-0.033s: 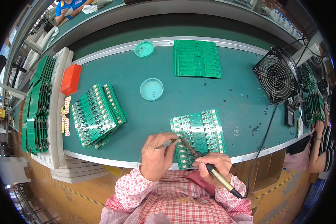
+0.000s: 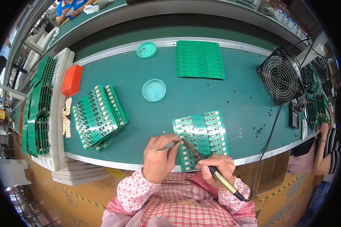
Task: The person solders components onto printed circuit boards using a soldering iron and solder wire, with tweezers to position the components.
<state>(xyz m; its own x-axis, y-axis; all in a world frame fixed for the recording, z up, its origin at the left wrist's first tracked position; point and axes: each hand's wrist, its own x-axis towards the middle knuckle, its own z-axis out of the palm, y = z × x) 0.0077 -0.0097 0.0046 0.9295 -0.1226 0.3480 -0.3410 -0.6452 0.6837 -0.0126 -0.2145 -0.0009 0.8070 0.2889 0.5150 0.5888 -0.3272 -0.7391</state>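
Note:
A green circuit board panel with rows of small parts lies at the table's near edge, in front of me. My right hand is closed round a soldering iron, its tip down on the left part of the panel. My left hand pinches grey tweezers, their points close to the iron's tip. A thin wire, which looks like solder, also runs through the left fingers. Fingers and tool tips hide the exact spot where they meet the board.
Populated boards are stacked at left, near a red box and more boards on foam. Two turquoise dishes and a bare panel stack stand farther back. A fan, the iron's cord and tiny black parts are at right.

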